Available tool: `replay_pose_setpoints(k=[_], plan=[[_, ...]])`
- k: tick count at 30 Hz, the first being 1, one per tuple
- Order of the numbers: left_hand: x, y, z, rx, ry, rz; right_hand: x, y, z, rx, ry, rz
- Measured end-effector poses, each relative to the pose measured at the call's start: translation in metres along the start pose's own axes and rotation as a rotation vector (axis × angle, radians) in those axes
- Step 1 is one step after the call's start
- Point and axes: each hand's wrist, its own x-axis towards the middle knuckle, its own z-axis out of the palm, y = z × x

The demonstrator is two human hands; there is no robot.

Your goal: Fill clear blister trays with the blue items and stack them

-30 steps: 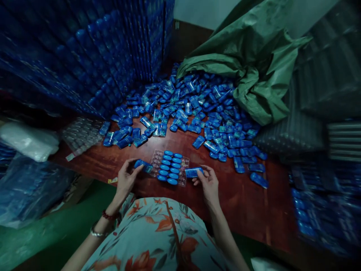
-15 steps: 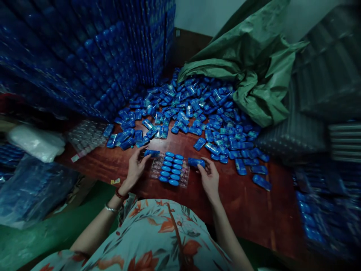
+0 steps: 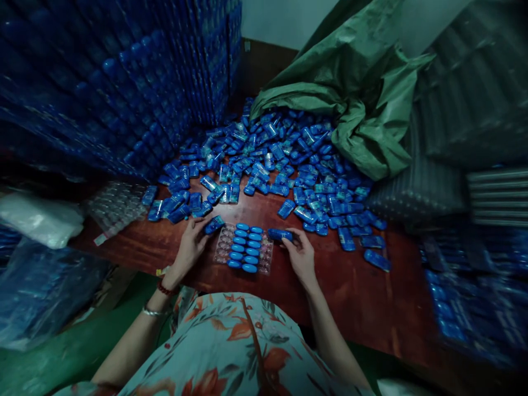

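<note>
A clear plastic blister tray (image 3: 266,256) lies on the table before me, its middle filled with two columns of shiny blue oval pieces (image 3: 243,247). At its upper left, my left hand (image 3: 193,239) is closed on a small blue wrapped packet (image 3: 214,224), which sits tilted at the fingertips. On the other side, my right hand (image 3: 301,250) pinches another blue wrapped packet (image 3: 280,235) by its right end, close to the tray's upper right corner. What the packets contain cannot be made out.
A heap of blue packets (image 3: 264,159) spreads across the reddish table (image 3: 350,297), spilling from a green sack (image 3: 358,110). Tall stacks of filled blue trays (image 3: 136,110) rise at left. Empty clear trays (image 3: 117,206) lie left; grey tray stacks (image 3: 466,121) stand right.
The packet in my left hand has turned, its right end now raised. The right-hand packet stays beside the tray. The whole view has shifted slightly.
</note>
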Motion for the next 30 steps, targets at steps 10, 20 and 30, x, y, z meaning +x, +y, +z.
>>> replay_pose_setpoints(k=[10,20,30], plan=[[0.004,0.016,0.006,0.106,0.036,0.186,-0.002,-0.016,-0.004,-0.605,-0.329,-0.465],[0.027,0.046,-0.005,0.492,-0.514,0.315,0.018,-0.059,0.008,-1.112,-0.600,-0.441],[0.054,0.053,-0.004,0.601,-0.633,0.331,0.027,-0.050,0.015,-0.951,-0.592,-0.399]])
